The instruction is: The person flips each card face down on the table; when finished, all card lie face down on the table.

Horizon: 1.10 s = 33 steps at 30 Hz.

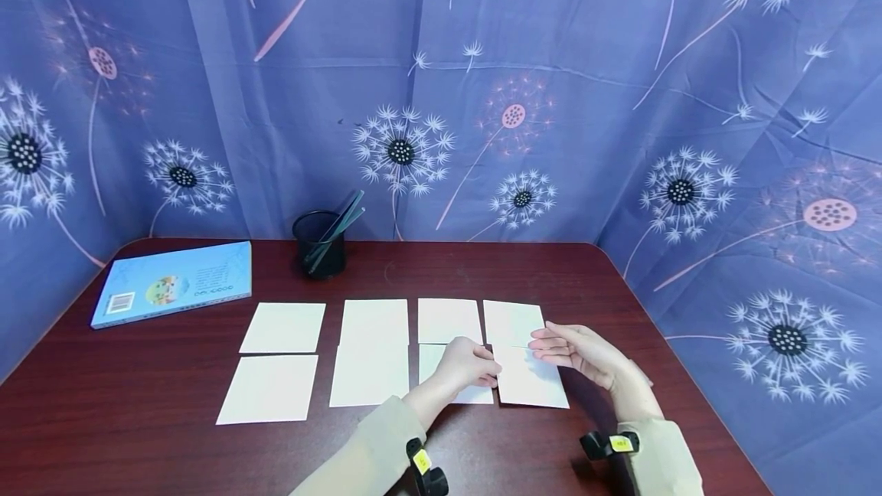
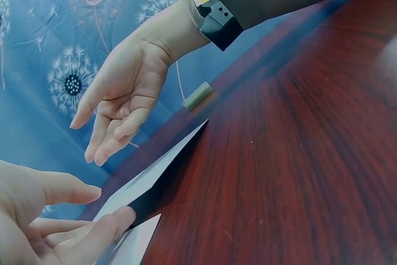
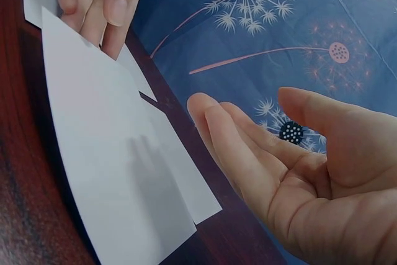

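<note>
White cards lie in two rows on the dark red table. My left hand is at the left edge of the front-right card, its fingers at and under that edge. In the left wrist view the thumb stands apart from the fingers, and the card is tilted, with a dark shadow beneath. My right hand hovers at the right side of this card, with extended, slightly bent fingers and nothing in them. Behind lies the back-right card. The front card to the left is partly hidden by my left hand.
More white cards, such as the front-left card, lie further left. A blue book lies at the back left. A black mesh pen cup with thin green sticks stands at the back edge. Blue dandelion-print cloth hangs behind and at the sides.
</note>
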Tool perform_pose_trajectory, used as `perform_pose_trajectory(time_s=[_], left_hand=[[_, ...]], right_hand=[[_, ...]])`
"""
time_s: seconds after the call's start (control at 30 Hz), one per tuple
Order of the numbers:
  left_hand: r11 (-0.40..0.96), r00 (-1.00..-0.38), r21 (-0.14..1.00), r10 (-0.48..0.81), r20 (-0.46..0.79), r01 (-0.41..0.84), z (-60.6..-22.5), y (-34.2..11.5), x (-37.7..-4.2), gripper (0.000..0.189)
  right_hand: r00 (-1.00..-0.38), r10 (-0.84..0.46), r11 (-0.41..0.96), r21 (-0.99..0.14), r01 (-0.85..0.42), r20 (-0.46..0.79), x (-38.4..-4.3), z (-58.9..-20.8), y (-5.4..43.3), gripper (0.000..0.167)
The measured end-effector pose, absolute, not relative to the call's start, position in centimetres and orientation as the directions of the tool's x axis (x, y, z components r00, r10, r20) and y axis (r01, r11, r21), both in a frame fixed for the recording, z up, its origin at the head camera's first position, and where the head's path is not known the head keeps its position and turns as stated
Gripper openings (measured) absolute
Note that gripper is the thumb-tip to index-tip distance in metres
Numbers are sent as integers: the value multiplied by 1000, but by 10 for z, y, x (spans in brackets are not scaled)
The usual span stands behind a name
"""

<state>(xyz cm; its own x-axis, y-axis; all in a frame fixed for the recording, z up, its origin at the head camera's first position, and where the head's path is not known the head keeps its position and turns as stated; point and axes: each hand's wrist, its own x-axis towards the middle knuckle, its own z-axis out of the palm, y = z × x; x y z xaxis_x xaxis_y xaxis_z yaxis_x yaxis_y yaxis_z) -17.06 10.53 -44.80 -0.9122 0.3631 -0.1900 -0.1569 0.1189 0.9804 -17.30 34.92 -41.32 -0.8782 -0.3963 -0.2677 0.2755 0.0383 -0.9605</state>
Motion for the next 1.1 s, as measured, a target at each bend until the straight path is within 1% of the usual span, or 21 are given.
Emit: perform_pose_trajectory(time_s=[0.1, 0.37, 0.73, 0.87, 0.97, 1.1], left_hand=[[137, -914, 980, 359, -187, -147, -447, 104, -171, 19], [158, -918, 978, 352, -182, -133, -446, 102, -172, 21], [190, -920, 977, 358, -158, -94, -444, 98, -173, 14], [172, -909, 979, 382, -166, -106, -444, 98, -174, 20], [150, -894, 982, 415, -166, -113, -445, 97, -176, 26], [136, -871, 987, 470, -140, -85, -447, 93, -180, 32]], right_hand=[[-876, -404, 36, -961, 274, -264, -174, -414, 348, 35], [-871, -416, 34, -961, 274, -263, -177, -415, 348, 35], [-869, -417, 52, -961, 271, -268, -179, -415, 349, 37], [-870, -417, 59, -963, 263, -263, -177, -413, 351, 39], [-872, -419, 45, -965, 257, -252, -174, -412, 353, 35], [-874, -426, 15, -967, 254, -235, -171, -410, 354, 28]])
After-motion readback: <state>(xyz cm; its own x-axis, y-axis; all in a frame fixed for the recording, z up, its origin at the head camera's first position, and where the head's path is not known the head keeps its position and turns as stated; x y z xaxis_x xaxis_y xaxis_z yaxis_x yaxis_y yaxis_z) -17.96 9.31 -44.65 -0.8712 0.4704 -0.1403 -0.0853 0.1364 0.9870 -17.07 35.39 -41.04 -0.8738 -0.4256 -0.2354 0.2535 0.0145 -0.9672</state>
